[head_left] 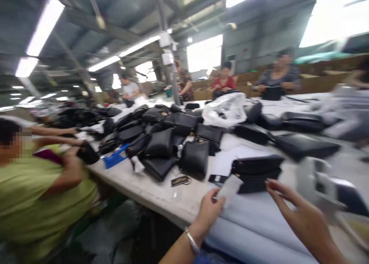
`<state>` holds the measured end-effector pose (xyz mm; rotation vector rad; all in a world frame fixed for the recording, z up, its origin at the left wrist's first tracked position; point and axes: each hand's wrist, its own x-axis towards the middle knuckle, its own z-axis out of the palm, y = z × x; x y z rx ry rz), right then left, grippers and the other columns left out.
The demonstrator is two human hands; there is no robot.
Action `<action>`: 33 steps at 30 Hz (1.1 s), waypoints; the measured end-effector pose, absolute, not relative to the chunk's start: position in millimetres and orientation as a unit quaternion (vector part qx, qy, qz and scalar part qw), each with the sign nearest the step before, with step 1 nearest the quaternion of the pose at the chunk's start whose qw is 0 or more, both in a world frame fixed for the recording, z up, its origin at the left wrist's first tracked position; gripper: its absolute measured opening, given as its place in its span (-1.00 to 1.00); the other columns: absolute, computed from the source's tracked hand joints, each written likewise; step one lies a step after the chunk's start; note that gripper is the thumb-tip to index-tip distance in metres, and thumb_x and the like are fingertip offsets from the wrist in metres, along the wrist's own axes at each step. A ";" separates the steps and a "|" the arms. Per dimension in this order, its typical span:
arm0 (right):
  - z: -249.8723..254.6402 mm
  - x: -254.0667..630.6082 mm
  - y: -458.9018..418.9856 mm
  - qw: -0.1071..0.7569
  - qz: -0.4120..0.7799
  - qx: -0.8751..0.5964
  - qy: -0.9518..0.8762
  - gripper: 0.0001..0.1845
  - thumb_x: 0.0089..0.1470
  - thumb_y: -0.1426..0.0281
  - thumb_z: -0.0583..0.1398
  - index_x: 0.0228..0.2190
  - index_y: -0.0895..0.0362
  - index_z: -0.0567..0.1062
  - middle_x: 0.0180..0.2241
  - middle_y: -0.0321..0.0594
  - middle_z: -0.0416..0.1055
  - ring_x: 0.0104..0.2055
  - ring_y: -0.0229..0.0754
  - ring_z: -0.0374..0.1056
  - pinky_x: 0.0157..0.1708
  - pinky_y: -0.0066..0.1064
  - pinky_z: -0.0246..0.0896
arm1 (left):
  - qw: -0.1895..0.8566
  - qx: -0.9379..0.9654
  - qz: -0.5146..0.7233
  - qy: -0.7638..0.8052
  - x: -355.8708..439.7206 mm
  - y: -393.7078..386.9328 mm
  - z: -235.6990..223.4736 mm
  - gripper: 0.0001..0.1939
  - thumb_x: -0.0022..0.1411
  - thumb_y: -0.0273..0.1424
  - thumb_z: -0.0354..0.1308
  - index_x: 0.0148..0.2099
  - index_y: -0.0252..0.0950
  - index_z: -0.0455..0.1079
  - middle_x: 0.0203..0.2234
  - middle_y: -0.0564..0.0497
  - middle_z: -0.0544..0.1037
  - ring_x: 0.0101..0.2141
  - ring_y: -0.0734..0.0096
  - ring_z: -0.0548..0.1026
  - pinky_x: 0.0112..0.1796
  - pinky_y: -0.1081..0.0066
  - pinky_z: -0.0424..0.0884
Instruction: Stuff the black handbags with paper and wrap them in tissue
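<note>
My left hand (210,208), with a silver bangle on the wrist, pinches a small translucent white slip (231,187) between thumb and fingers. Just beyond it a black zipped bag (257,171) with small gold-coloured fittings rests on pale grey-blue sheeting (253,225). My right hand (300,212) hovers at the bag's lower right corner, fingers stretched and apart. Whether its fingertips touch the bag I cannot tell. A dark hang tag (179,181) with a cord lies on the table left of the slip, and white paper sheets (227,160) spread behind the bag.
Many black bags (161,142) are heaped along the table (150,191). A white plastic bag (225,110) sits among them, a blue packet (115,156) at the left edge. Beside me a co-worker in green (46,187) handles a dark item; several others work across the table.
</note>
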<state>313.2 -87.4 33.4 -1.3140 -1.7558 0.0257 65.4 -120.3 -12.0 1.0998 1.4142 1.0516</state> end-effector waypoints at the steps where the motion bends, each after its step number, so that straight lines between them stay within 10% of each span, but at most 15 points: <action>1: 38.9 324.9 -83.1 0.447 -0.023 -0.552 -0.704 -0.59 0.22 0.06 0.09 -0.04 0.01 0.48 -0.18 -0.15 0.55 -0.19 0.02 0.50 -0.18 -0.16 0.41 | 0.501 0.480 0.427 0.580 61.5 -111.8 -14.4 -0.38 0.13 -0.14 0.15 0.16 -0.40 0.30 0.04 -0.23 0.44 -0.04 0.12 0.46 -0.02 0.21 0.40; 8: 78.9 364.5 6.1 0.260 -0.115 -0.497 -0.820 -0.18 0.06 0.22 0.29 0.27 0.08 0.13 0.33 -0.04 -0.01 0.36 0.13 -0.11 0.27 0.00 -0.08 | 0.263 0.662 0.407 0.573 82.7 -60.1 -10.4 -0.10 0.18 -0.13 0.18 0.40 -0.28 -0.17 0.36 -0.16 0.01 0.33 0.15 0.00 0.27 0.19 -0.02; 16: 99.1 361.9 46.1 0.036 -0.009 -0.424 -0.905 -0.12 -0.20 0.35 0.41 0.18 -0.01 0.32 -0.17 -0.10 0.48 -0.12 0.05 0.40 -0.13 -0.22 0.32 | 0.224 0.756 0.166 0.592 80.7 -27.0 0.6 0.05 0.01 -0.30 0.29 0.42 -0.09 -0.24 0.03 -0.06 0.52 -0.06 0.05 0.51 -0.02 0.22 0.35; 20: 97.2 364.6 39.9 0.040 0.030 -0.411 -0.910 -0.51 -0.12 0.43 0.35 -0.08 -0.07 0.56 -0.13 -0.19 0.52 -0.11 -0.01 0.44 -0.12 -0.30 0.33 | 0.202 0.801 0.054 0.561 62.2 -18.5 26.4 -0.01 0.00 -0.28 0.30 0.40 0.00 -0.13 -0.11 -0.04 0.60 -0.10 0.01 0.54 -0.12 0.24 0.40; 28: 67.8 372.2 8.3 0.144 -0.006 -0.459 -0.877 -0.33 -0.09 0.68 0.12 0.08 0.06 0.44 0.07 -0.16 0.44 0.05 -0.04 0.41 0.04 -0.21 0.35 | 0.465 0.795 0.026 0.389 18.3 27.6 59.3 0.01 0.02 -0.19 0.33 0.40 -0.13 -0.13 0.14 -0.08 0.44 0.01 0.15 0.47 0.04 0.29 0.32; 33: 31.3 362.5 -4.1 0.216 -0.108 -0.488 -0.839 -0.24 -0.08 0.74 0.01 0.15 0.07 0.35 0.15 -0.19 0.36 0.16 0.01 0.29 0.10 -0.07 0.30 | 0.427 0.802 0.022 0.417 3.6 42.9 47.6 -0.28 0.12 -0.25 0.24 0.32 -0.12 0.16 0.13 -0.01 0.46 0.03 0.17 0.46 0.07 0.31 0.29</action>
